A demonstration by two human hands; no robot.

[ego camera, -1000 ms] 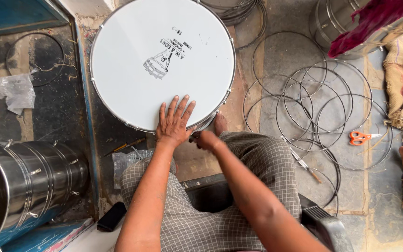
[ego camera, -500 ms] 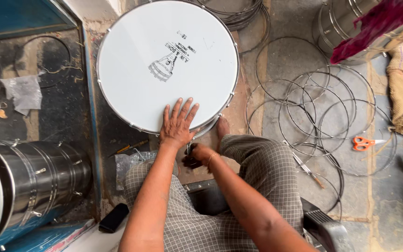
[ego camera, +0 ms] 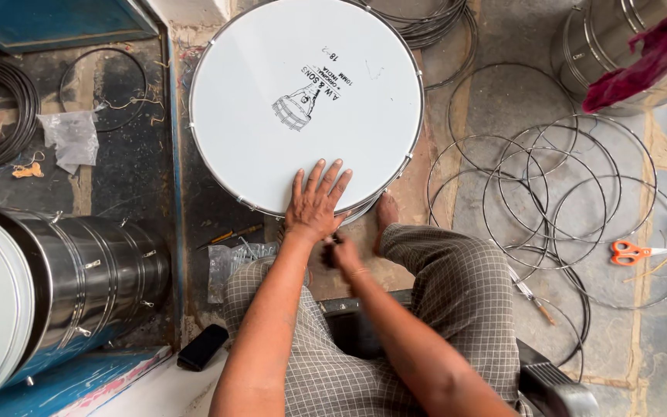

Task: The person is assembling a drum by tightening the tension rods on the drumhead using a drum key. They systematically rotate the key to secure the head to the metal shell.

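A large drum with a white head (ego camera: 306,93) and a metal rim stands upright on the floor in front of me. My left hand (ego camera: 316,202) lies flat on the near edge of the drumhead, fingers spread. My right hand (ego camera: 341,251) sits just below the drum's near rim, fingers curled around a small dark thing that I cannot make out. My foot (ego camera: 386,212) rests against the drum's lower right side.
A shiny metal drum shell (ego camera: 79,286) lies on its side at the left. Several thin wire hoops (ego camera: 550,193) lie on the floor at the right, with orange-handled scissors (ego camera: 628,252). Another metal shell under red cloth (ego camera: 619,38) stands top right. A dark phone (ego camera: 202,347) lies lower left.
My right hand has slid down and left from the drum's rim to below my left wrist. The left hand stays pressed on the drumhead.
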